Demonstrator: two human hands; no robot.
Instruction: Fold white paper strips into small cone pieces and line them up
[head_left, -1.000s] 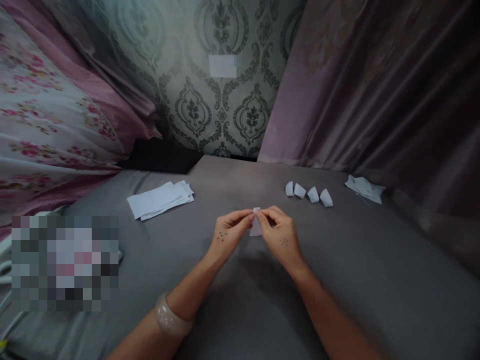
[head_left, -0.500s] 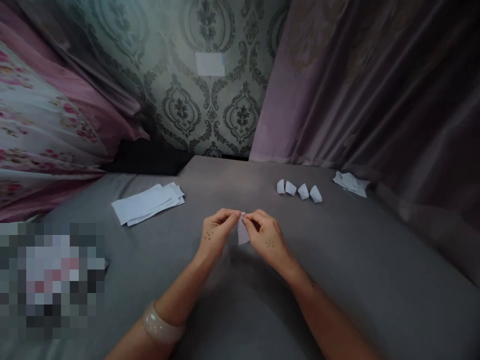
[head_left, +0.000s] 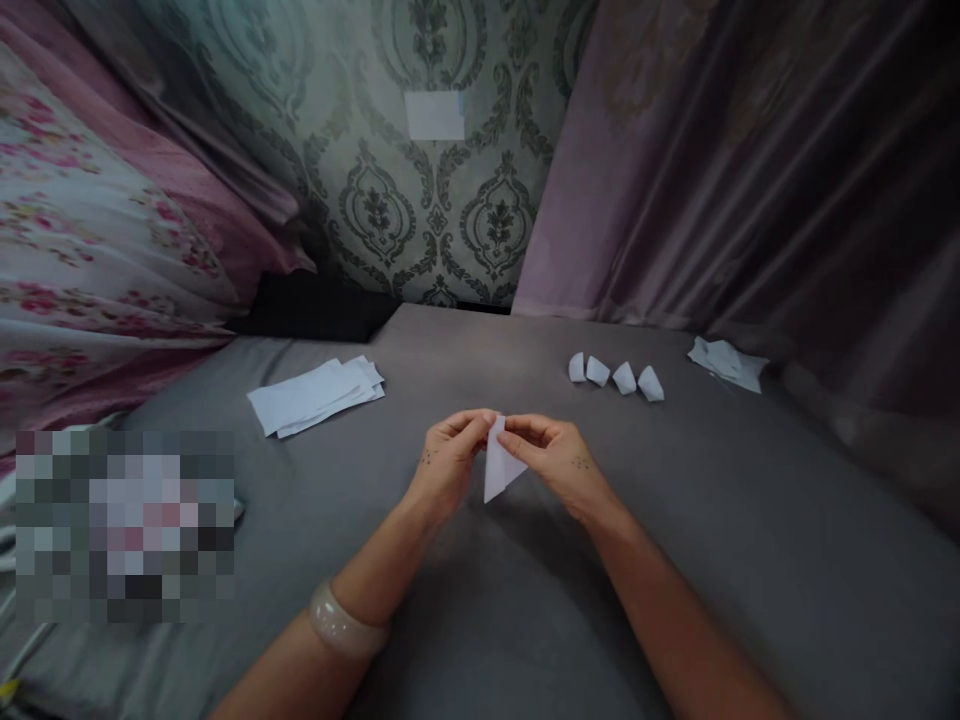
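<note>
Left hand [head_left: 454, 450]: reaching forward, pinching paper [head_left: 502, 462] top.
Right hand [head_left: 556, 455]: angling inward, gripping paper's side.

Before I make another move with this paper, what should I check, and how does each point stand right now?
1. Left hand has the held paper: ok, fingers pinch it near its top.
2. Right hand has it too: ok, thumb on its upper right part.
3. Creases crisp and edges lined up: cannot tell, fingers cover the top and the detail is too small.
4. Four folded pieces out of the hands' way: ok, in a row beyond the right hand.
5. Flat sheets neatly squared: not ok, they lie fanned out.
6. Bracelet off the paper: ok, it sits on the left forearm.
</note>
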